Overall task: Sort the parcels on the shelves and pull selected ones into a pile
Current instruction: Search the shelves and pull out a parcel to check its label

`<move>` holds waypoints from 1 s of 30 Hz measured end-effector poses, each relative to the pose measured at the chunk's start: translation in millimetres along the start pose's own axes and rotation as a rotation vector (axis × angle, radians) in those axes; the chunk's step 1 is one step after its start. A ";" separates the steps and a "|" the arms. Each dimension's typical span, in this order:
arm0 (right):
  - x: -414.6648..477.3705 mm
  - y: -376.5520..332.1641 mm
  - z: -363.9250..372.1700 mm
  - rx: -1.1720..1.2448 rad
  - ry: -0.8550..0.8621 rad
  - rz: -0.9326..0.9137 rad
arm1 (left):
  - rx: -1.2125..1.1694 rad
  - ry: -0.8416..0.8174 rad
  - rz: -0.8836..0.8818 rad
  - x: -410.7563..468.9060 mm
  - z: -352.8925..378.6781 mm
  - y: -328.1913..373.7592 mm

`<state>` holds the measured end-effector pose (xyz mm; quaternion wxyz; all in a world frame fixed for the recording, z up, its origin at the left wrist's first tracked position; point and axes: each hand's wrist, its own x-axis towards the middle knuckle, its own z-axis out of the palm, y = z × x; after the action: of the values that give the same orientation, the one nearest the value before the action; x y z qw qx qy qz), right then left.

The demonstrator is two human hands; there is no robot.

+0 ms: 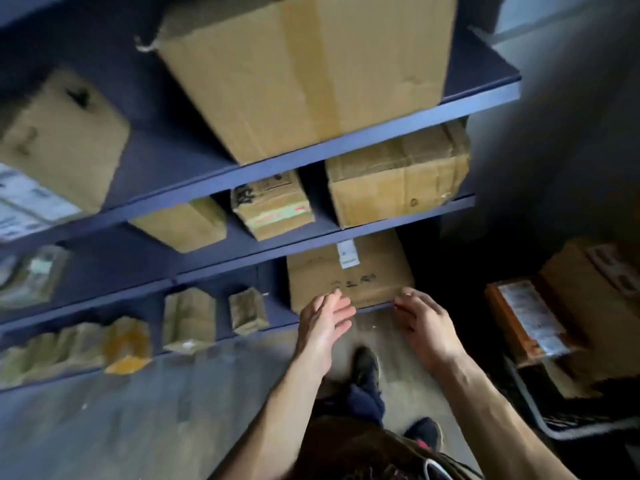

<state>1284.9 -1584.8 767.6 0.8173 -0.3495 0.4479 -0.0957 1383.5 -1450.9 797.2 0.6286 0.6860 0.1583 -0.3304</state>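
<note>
parcels (304, 81) sit on the blue shelves (311, 152); a labelled cardboard box (349, 271) stands on the lowest shelf, just past centre toward 5 o'clock. left hand (323, 318), fingers straight and loose, lies at its front edge. right hand (420, 317) curls its fingers at the box's 4 o'clock corner; whether it grips is unclear.

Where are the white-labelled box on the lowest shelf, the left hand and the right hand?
white-labelled box (363, 282), head view, front face.
left hand (323, 327), head view, middle of hand.
right hand (424, 323), head view, back of hand.
</note>
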 end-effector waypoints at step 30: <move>-17.7 216.1 363.1 -0.484 -0.159 -0.033 | -0.231 0.049 0.060 142.4 -402.2 86.3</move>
<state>1530.9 -1240.7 766.0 0.7409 -0.5487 0.3862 0.0289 1644.5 -1103.9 766.2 0.7091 0.6213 0.1901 -0.2739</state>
